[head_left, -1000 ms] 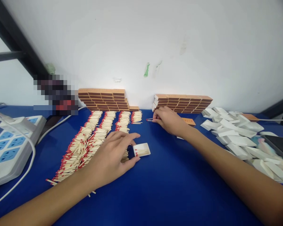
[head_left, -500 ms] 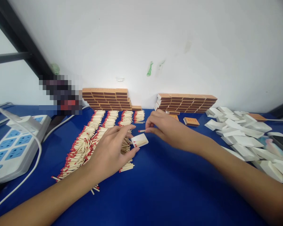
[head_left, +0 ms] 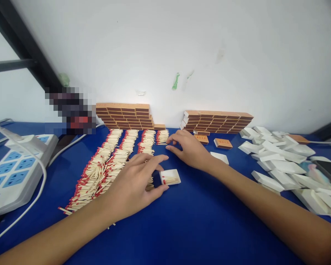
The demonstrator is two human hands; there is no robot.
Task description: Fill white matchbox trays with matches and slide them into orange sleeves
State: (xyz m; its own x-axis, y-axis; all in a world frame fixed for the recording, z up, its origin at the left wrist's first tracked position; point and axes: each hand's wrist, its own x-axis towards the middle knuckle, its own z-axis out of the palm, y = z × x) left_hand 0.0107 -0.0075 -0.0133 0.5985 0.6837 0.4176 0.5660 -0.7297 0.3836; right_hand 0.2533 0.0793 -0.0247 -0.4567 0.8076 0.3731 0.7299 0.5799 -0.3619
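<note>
My left hand (head_left: 136, 180) rests on the blue table, thumb and fingers pinching the left end of a small white matchbox tray (head_left: 170, 177) that lies flat with a few red-tipped matches in it. My right hand (head_left: 188, 148) reaches further back, its fingertips touching the small bundle of matches (head_left: 162, 136) at the right end of the match rows. Whether it holds a match there I cannot make out. Long rows of red-tipped matches (head_left: 107, 162) lie left of both hands.
Two stacks of brown matchbox sleeves (head_left: 124, 115) (head_left: 217, 121) stand against the white wall. Loose sleeves (head_left: 223, 143) and a white tray (head_left: 220, 157) lie behind my right arm. A heap of white trays (head_left: 281, 162) fills the right. A power strip (head_left: 13, 171) with cable sits left.
My left hand lowered the tray from a tilted, lifted pose to flat on the table. My right hand, which held a match beside the tray, moved back to the match bundle.
</note>
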